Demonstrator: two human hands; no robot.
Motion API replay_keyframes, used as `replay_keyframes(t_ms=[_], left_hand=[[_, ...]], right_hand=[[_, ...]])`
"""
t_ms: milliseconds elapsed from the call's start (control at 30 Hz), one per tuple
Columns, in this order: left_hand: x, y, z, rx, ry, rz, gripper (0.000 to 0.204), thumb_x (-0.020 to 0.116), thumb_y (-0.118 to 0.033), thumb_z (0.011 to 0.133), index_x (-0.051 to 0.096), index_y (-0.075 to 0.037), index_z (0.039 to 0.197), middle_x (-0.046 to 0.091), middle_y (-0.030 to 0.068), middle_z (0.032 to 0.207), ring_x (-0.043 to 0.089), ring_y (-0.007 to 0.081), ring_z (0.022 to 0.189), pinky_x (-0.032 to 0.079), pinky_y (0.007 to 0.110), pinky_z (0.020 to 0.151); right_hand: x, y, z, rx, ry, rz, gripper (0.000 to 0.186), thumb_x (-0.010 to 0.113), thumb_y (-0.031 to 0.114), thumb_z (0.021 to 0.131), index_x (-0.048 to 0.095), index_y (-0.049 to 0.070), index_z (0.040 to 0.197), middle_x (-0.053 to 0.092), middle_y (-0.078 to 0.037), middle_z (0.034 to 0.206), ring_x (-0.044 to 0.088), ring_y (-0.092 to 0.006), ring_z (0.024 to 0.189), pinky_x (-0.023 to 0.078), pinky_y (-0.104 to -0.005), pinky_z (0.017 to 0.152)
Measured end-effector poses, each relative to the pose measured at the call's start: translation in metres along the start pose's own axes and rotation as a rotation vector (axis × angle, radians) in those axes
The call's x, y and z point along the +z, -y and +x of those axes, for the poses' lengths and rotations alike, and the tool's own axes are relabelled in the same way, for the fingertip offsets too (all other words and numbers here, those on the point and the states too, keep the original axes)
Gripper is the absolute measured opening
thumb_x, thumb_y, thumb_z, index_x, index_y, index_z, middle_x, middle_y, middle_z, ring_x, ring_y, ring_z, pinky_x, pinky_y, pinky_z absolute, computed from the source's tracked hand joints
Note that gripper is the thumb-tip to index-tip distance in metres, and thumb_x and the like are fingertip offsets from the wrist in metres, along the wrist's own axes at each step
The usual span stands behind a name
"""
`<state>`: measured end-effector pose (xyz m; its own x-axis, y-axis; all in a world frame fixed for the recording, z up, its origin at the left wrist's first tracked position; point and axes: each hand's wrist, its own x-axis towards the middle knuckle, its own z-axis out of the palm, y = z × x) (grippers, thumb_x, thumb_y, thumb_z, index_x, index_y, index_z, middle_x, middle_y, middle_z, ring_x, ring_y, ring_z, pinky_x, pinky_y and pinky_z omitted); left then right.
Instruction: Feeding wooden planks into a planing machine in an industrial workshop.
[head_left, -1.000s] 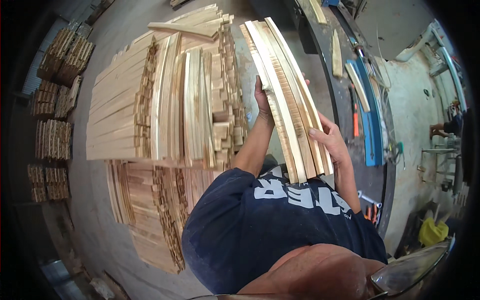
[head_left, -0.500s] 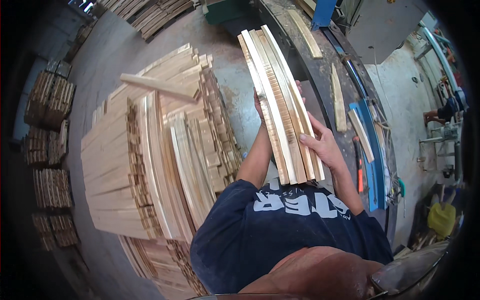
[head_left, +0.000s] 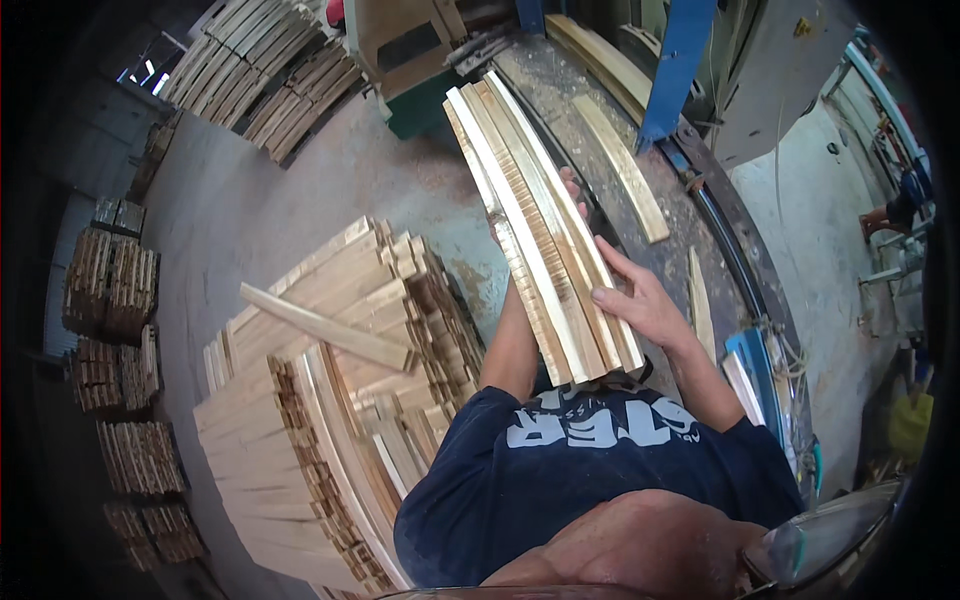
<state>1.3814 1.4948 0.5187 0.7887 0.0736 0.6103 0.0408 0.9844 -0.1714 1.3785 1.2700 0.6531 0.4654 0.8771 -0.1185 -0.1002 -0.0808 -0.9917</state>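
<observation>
A bundle of several curved wooden slats (head_left: pixel 545 235), laid side by side, is held up in front of my chest. My left hand (head_left: pixel 571 187) is under the bundle and mostly hidden by it; its fingertips curl up past the right edge. With the thumb on top and the other fingers along the side, my right hand (head_left: pixel 640 300) grips the near right part of the slats. Just left of my left arm lies a large stack of wooden slats (head_left: pixel 265 450), with one loose slat (head_left: pixel 330 328) resting across its top.
To the right, a dark workbench (head_left: pixel 690 225) strewn with sawdust carries a loose curved slat (head_left: pixel 625 170) and a blue metal bar (head_left: pixel 765 390). A blue upright (head_left: pixel 680 75) rises at its far end. More stacked timber (head_left: pixel 110 275) stands along the left, beyond a concrete floor (head_left: pixel 215 240).
The view has shifted, so the stack and bench appear lower. Both hands still hold the bundle, which now leans slightly more to the left.
</observation>
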Motion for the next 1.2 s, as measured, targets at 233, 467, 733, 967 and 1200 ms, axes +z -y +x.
replay_keyframes(t_ms=[233, 467, 733, 967, 1200], left_hand=[[0.027, -0.1, 0.156, 0.304, -0.254, 0.614, 0.07, 0.042, -0.052, 0.1, 0.043, 0.001, 0.146, 0.055, 0.0239, 0.14, 0.06, 0.0376, 0.122, 0.047, 0.051, 0.108], [0.059, -0.152, 0.379, 0.21, -0.205, 0.772, 0.056, 0.031, -0.041, 0.103, 0.052, -0.001, 0.136, 0.064, 0.0172, 0.125, 0.062, 0.0308, 0.114, 0.048, 0.044, 0.104], [0.054, -0.179, 0.552, 0.19, -0.446, 0.874, 0.055, 0.041, -0.045, 0.101, 0.051, -0.001, 0.134, 0.061, 0.0181, 0.129, 0.058, 0.0357, 0.118, 0.045, 0.052, 0.104], [-0.014, -0.15, 0.614, 0.13, -0.56, 0.888, 0.058, 0.052, -0.041, 0.099, 0.048, 0.0, 0.14, 0.056, 0.0163, 0.14, 0.051, 0.0278, 0.131, 0.034, 0.044, 0.116], [-0.095, -0.139, 0.621, 0.207, -1.08, 0.96, 0.116, 0.08, -0.041, 0.075, 0.007, 0.007, 0.152, 0.032, 0.0332, 0.148, 0.046, 0.0385, 0.131, 0.043, 0.045, 0.108]], right_hand=[[-0.026, 0.015, 0.08, -0.268, -0.243, 0.471, 0.083, 0.054, 0.052, 0.097, 0.031, -0.002, 0.156, 0.04, -0.019, 0.155, 0.042, -0.0225, 0.142, 0.031, -0.0315, 0.117], [-0.074, 0.091, 0.167, -0.681, -0.128, 0.922, 0.082, 0.041, 0.062, 0.101, 0.037, -0.004, 0.15, 0.047, -0.023, 0.148, 0.048, -0.0331, 0.137, 0.041, -0.0475, 0.113], [-0.061, 0.09, 0.148, -0.744, -0.392, 0.451, 0.08, 0.056, 0.049, 0.099, 0.027, 0.001, 0.156, 0.035, -0.023, 0.156, 0.05, -0.0402, 0.133, 0.048, -0.0466, 0.107], [-0.037, -0.009, 0.103, -0.534, -0.686, 0.431, 0.09, 0.073, 0.045, 0.089, 0.031, 0.0, 0.155, 0.041, -0.021, 0.152, 0.055, -0.0369, 0.127, 0.053, -0.0477, 0.1], [0.001, -0.074, 0.076, -0.419, -0.925, 0.571, 0.083, 0.071, 0.04, 0.092, 0.032, 0.0, 0.154, 0.043, -0.02, 0.151, 0.058, -0.0346, 0.123, 0.055, -0.0487, 0.096]])
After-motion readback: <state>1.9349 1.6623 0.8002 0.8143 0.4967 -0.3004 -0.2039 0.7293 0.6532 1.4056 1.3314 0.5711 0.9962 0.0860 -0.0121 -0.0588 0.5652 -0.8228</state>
